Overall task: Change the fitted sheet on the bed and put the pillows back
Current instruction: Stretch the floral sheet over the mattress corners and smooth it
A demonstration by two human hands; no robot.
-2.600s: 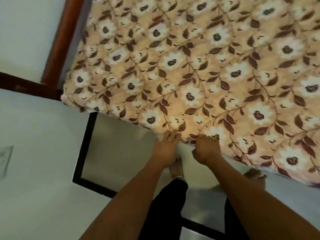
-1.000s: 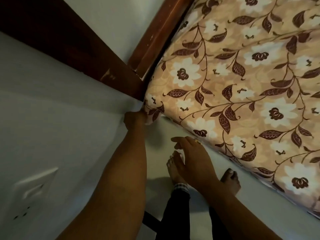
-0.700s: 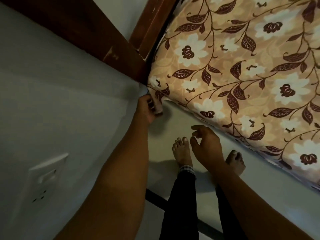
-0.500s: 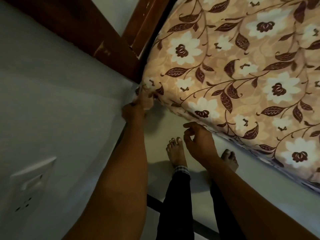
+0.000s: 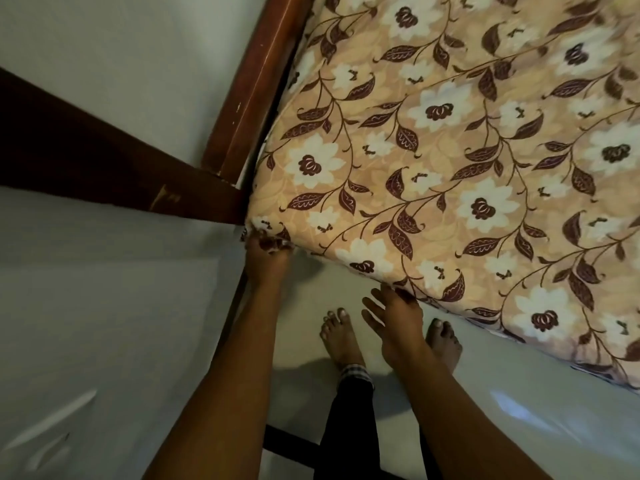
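Note:
A tan fitted sheet (image 5: 450,161) printed with white flowers and dark brown leaves covers the mattress, filling the upper right. My left hand (image 5: 266,252) is at the mattress corner beside the wooden frame, fingers closed on the sheet's corner edge, fingertips hidden under the fabric. My right hand (image 5: 394,317) is lower, along the mattress's near side, fingers spread, fingertips touching the sheet's lower edge. No pillows are in view.
A dark wooden bed frame rail (image 5: 256,84) runs up beside the mattress, and a dark wooden beam (image 5: 114,171) crosses the white wall on the left. My bare feet (image 5: 341,337) stand on the pale floor in the narrow gap between wall and bed.
I moved from the mattress's side to its corner. My left hand took hold of the sheet's corner and stays gripping it; my right hand opened and came up against the sheet's lower edge.

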